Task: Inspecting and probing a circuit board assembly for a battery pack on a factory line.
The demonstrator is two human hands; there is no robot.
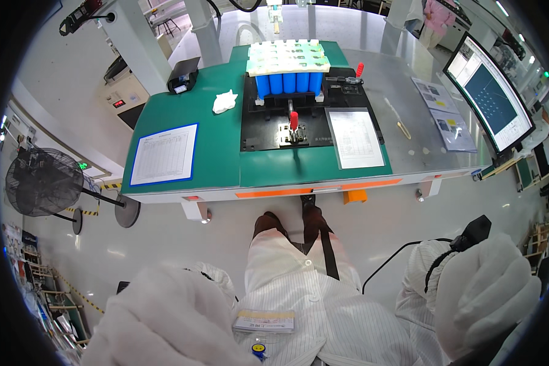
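Observation:
My left hand (165, 317), in a white glove, is raised close to me at the lower left, with its fingers hidden. At the lower right my right hand (491, 293), also white-gloved, is raised with its fingers bent together. What it holds, if anything, is hidden. A black strapped device (471, 233) with a cable sits at the right wrist. Both hands are well apart from the bench. On it, a black fixture plate (265, 125) carries a block of blue cylinders (296, 83) under a whitish-green cover (287, 58). A red-handled toggle clamp (294, 122) stands before the block.
A blue-framed sheet (165, 154), crumpled white tissue (224, 102) and black box (183, 76) lie on the green mat (216, 165). A paper form (357, 139) overlaps the plate. A monitor (491, 94) stands right; a fan (44, 182) stands left.

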